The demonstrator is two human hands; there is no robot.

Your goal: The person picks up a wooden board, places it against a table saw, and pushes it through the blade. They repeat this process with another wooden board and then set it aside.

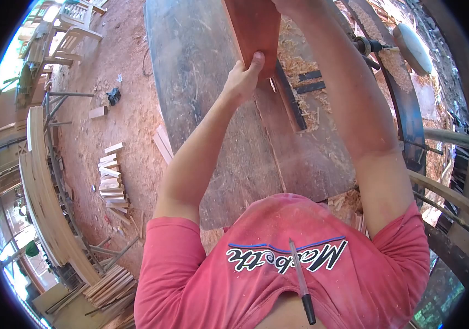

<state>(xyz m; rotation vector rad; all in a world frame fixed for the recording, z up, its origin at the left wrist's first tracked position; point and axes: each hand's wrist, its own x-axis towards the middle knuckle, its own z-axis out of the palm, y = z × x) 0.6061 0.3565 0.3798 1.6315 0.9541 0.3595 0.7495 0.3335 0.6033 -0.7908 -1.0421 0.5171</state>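
A reddish-brown wooden board (255, 30) runs up from the middle of the bench and out of view at the top. My left hand (243, 78) is closed around its near end, the thumb lying on its upper face and the fingers hidden by the edge. My right hand (296, 5) is at the board's right side, cut off by the top edge of the view, so its fingers do not show. Just beyond the board's near end, a dark narrow wooden strip (290, 101) lies on the wooden workbench (212, 148).
Wood shavings (316, 49) and two short dark pieces (310, 81) lie right of the board. A tool with a black chuck (367, 46) stands further right. Small cut wood blocks (111, 181) lie on the dirt floor at left, near stacked long planks (48, 203).
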